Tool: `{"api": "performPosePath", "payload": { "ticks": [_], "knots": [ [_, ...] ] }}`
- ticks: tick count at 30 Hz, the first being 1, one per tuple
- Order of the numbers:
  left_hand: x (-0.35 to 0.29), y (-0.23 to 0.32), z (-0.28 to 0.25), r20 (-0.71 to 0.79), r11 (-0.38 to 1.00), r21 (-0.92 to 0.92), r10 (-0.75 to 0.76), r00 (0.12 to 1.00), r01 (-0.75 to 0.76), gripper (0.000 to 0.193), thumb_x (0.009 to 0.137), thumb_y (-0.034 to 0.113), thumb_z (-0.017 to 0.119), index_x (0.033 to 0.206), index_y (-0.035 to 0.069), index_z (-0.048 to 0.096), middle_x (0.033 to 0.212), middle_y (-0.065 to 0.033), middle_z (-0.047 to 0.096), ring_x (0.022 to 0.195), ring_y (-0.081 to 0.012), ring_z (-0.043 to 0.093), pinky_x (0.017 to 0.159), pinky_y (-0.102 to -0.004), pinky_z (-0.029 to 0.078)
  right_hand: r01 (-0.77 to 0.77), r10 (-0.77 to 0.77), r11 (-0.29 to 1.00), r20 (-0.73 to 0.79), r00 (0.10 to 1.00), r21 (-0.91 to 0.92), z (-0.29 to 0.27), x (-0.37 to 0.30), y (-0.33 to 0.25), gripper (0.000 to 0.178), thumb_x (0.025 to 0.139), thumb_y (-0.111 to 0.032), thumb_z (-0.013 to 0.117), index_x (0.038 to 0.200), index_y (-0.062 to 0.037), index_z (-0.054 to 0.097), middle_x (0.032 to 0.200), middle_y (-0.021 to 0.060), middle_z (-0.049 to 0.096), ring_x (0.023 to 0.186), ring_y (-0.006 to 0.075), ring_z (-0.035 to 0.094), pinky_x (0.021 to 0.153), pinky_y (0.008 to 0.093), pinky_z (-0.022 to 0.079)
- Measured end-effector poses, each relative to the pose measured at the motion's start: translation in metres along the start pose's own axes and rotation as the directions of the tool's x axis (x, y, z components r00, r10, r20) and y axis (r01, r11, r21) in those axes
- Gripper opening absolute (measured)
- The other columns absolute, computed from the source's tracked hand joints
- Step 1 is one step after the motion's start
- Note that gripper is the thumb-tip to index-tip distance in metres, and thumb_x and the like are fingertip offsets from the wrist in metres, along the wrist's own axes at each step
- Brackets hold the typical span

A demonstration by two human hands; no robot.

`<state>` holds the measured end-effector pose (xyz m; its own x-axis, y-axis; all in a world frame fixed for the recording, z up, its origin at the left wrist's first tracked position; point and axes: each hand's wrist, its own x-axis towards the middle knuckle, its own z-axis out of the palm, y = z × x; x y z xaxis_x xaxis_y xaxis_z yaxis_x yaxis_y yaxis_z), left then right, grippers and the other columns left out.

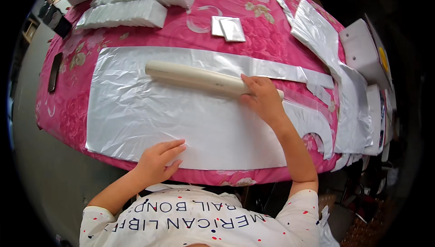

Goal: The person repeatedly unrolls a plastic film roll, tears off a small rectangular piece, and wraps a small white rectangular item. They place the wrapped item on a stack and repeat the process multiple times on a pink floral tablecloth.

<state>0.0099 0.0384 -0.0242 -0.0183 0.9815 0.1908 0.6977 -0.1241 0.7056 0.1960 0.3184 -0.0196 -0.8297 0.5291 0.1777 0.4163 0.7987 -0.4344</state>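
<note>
A large silvery-white plastic film sheet [136, 120] lies on the table before me, wrinkled on its left part. Across its upper half rests a long cream-coloured tube [190, 75], slanting down toward the right. My right hand [263, 99] is closed around the tube near its right end, thumb on the near side and fingers over the far side. My left hand [158, 161] is at the sheet's near edge, fingers stretched out and thumb apart, holding nothing. Its fingertips are at a crease in the film.
Stacks of folded white packets [122, 14] stand at the far left. Two small silvery squares [230, 29] lie beyond the sheet. A dark phone-like object [55, 72] is at the left. More folded film [317, 29] and white boxes [364, 52] line the right side of the pink flowered tablecloth [267, 34].
</note>
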Motion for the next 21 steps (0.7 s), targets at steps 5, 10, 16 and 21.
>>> {"api": "performPosePath", "payload": {
  "ticks": [5,10,16,21],
  "knots": [
    [0.043,0.004,0.030,0.116,0.999,0.011,0.029,0.993,-0.031,0.060,0.075,0.019,0.067,0.128,0.004,0.043,0.137,-0.0214,0.034,0.121,-0.0381,0.039,0.098,-0.0422,0.037,-0.276,0.267,0.959,0.123,0.956,0.066,-0.004,-0.089,-0.040,0.053,0.082,-0.023,0.063,0.126,0.0020,0.046,0.116,0.0177,0.054,0.108,0.0351,0.048,0.093,0.0396,0.040],
    [0.072,0.021,0.072,0.078,0.989,0.130,0.067,0.995,-0.077,0.080,0.076,0.036,0.066,0.140,0.007,0.028,0.147,-0.0275,0.005,0.134,-0.0483,0.009,0.107,-0.0508,0.019,-0.085,0.053,0.966,0.136,0.989,0.245,0.003,-0.142,-0.043,0.055,0.090,-0.031,0.050,0.131,0.0036,0.040,0.135,0.0195,0.040,0.126,0.0360,0.035,0.105,0.0417,0.027],
    [0.091,0.041,0.087,0.172,0.972,0.159,0.146,0.974,-0.174,0.077,0.075,0.043,0.065,0.136,0.009,0.035,0.147,-0.0271,0.009,0.133,-0.0485,0.012,0.106,-0.0519,0.021,-0.302,0.270,0.936,-0.182,0.946,-0.179,-0.024,-0.184,0.066,0.048,0.088,-0.017,0.048,0.131,0.0036,0.040,0.139,0.0195,0.037,0.129,0.0343,0.034,0.108,0.0412,0.024],
    [0.095,0.049,0.092,0.182,0.959,0.163,0.203,0.962,-0.233,0.075,0.073,0.045,0.066,0.133,0.009,0.040,0.146,-0.0263,0.013,0.133,-0.0478,0.016,0.105,-0.0518,0.024,-0.656,0.507,0.708,-0.459,0.730,-0.262,-0.069,-0.249,0.160,0.036,0.091,-0.015,0.044,0.119,0.0067,0.052,0.127,0.0213,0.049,0.121,0.0334,0.044,0.103,0.0371,0.033]
  ]
}}
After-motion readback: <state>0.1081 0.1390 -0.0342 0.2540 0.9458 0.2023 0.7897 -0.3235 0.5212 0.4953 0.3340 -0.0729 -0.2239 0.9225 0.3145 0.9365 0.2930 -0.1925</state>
